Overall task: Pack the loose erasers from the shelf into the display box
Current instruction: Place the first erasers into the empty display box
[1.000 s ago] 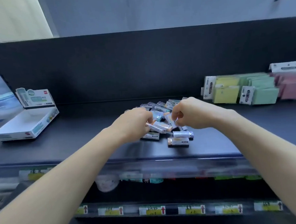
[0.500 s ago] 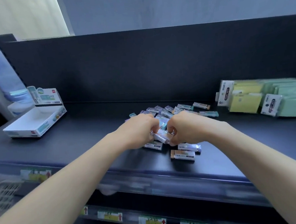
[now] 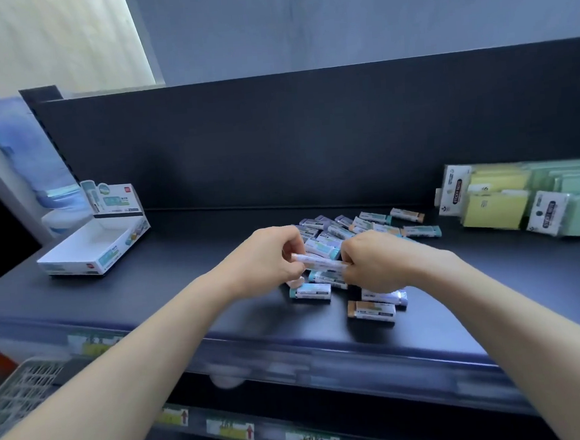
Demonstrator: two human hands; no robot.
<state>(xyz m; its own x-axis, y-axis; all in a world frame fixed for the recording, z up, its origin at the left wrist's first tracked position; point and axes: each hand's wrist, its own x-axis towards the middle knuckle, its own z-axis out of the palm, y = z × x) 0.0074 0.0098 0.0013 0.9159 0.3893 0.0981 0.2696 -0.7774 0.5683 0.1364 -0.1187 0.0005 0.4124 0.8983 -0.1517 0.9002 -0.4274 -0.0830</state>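
A pile of loose erasers [image 3: 357, 227] in pastel sleeves lies on the dark shelf [image 3: 190, 285], mid-right. My left hand [image 3: 267, 259] and my right hand [image 3: 374, 262] meet over the pile's front, both closed on a small bundle of erasers [image 3: 319, 262] held between them just above the shelf. Single erasers lie in front: one below the hands [image 3: 310, 291] and a brown-ended one [image 3: 372, 312] nearer the edge. The white display box [image 3: 78, 257] stands open at the shelf's far left, its lid flap upright; its inside looks bare.
Packs of yellow and green sticky notes [image 3: 497, 205] are stacked at the right against the dark back panel. A white wire basket [image 3: 19, 393] sits low at the left. Price labels [image 3: 231, 430] line the lower shelf rails.
The camera has swung right and closer, so the display box sits more inward. My hands have come together, from picking separately to gripping one bundle of erasers between them.
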